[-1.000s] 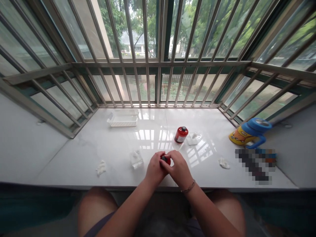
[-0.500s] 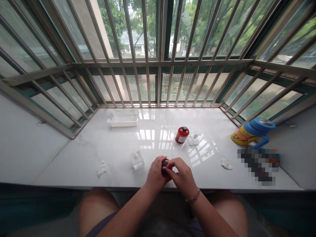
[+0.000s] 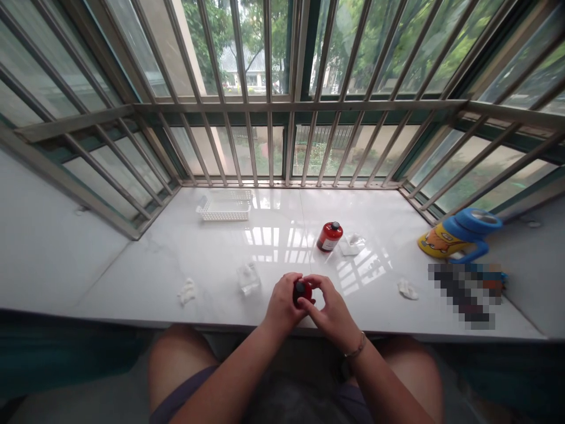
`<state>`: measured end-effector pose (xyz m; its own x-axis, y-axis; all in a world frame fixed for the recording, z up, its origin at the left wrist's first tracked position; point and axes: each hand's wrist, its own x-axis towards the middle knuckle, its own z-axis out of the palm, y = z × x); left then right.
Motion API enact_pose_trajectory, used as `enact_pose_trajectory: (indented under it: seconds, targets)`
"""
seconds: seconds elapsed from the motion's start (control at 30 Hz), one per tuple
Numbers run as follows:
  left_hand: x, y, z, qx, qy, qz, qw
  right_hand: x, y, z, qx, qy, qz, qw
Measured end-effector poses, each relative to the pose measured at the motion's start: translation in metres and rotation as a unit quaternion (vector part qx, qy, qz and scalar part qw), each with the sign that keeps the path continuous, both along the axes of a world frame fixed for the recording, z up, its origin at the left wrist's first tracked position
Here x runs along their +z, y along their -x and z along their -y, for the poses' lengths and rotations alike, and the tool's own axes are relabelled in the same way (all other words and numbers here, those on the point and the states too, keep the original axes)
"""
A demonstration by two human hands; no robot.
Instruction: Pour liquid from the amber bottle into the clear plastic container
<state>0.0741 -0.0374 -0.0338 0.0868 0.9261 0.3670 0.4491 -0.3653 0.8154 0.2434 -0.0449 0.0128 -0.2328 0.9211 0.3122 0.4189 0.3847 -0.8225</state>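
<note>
Between both hands (image 3: 282,304) (image 3: 334,313), half-hidden red bottle (image 3: 302,294)

From my remote feed I see what looks like a home: barred bay window (image 3: 309,106), marble-patterned sill (image 3: 145,265), cartoon-printed bottle (image 3: 448,238), trees (image 3: 256,23) outside.

White perforated basket (image 3: 225,216) near metal window bars (image 3: 300,106); blue-handled yellow jug (image 3: 441,240) near right wall (image 3: 541,253).

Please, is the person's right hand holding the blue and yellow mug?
No, the mug is on the counter, well apart from the right hand, which touches a red bottle.
</note>
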Motion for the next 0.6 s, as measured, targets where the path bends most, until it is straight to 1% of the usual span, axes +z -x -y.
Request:
enact_pose_trajectory:
  seconds: [0.1, 0.2, 0.33, 0.47, 0.6]
  targets:
    - [0.001, 0.0, 0.0, -0.002, 0.0, -0.002, 1.0, 0.005, 0.0, 0.001, 0.026, -0.009, 0.0, 1.0]
    - [0.003, 0.0, 0.0, -0.005, -0.002, -0.005, 1.0, 0.008, 0.0, 0.003, 0.019, -0.022, -0.009, 1.0]
    - [0.003, 0.0, 0.0, -0.002, -0.009, -0.004, 1.0, 0.01, -0.001, 0.004, 0.021, -0.013, 0.017, 1.0]
    - [0.004, -0.002, -0.001, -0.003, -0.016, -0.005, 1.0, 0.012, 0.002, 0.005, 0.014, -0.053, 0.034, 0.998]
    - [0.002, -0.003, -0.002, 0.001, -0.038, 0.006, 0.999, 0.014, 0.008, 0.004, 0.011, -0.088, 0.091, 0.992]
